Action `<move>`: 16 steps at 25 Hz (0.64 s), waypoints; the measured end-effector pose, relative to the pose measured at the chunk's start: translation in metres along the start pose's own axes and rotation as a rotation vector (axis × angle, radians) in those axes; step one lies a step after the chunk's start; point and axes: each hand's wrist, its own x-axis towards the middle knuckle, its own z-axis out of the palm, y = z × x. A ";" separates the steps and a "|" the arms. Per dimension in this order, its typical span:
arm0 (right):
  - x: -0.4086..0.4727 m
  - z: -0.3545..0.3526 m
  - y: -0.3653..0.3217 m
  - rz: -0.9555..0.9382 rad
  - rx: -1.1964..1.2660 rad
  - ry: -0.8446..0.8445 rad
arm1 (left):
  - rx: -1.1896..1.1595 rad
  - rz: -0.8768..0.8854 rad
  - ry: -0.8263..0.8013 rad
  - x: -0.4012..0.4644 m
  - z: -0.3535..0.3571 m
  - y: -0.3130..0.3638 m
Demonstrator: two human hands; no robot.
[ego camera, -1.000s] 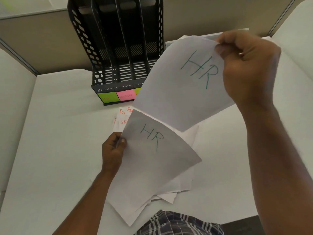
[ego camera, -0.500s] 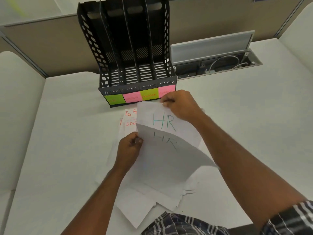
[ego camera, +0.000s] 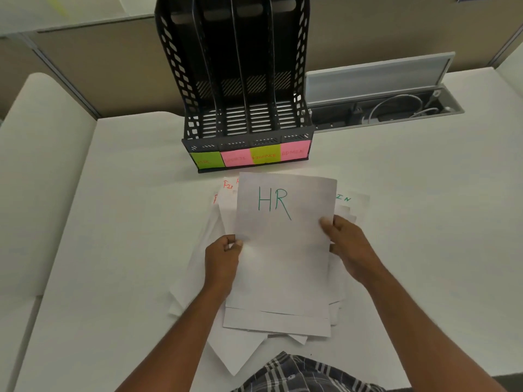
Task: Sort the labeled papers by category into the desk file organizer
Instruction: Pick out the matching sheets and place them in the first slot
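In the head view, the two HR sheets (ego camera: pixel 284 244), held apart a second ago, have been squared together and are pinched at the edges by the left hand (ego camera: pixel 222 257) and right hand (ego camera: pixel 349 247). They are held just in front of the file organizer (ego camera: pixel 240 108), above the loose pile (ego camera: pixel 198 278), so filing in the leftmost slot, tagged HR (ego camera: pixel 205 159), is judged next.

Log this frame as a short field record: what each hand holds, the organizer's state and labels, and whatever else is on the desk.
left hand: grips left edge of HR sheets
right hand: grips right edge of the same sheets
file organizer: black, four slots, all look empty
slot labels: HR green at far left, then pink, green, pink; the other words are hard to read
loose papers: spread on desk beneath the hands
cable tray: lid open, right of organizer
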 end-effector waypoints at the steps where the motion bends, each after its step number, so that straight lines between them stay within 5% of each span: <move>1: -0.002 0.006 0.003 -0.028 -0.109 0.076 | 0.008 0.003 -0.002 -0.001 0.000 -0.001; 10: -0.004 0.027 0.007 -0.097 -0.230 0.485 | -0.085 -0.104 -0.073 0.009 -0.013 -0.003; 16: -0.002 0.022 0.004 -0.122 0.039 0.569 | -0.165 -0.098 -0.063 0.010 -0.008 -0.002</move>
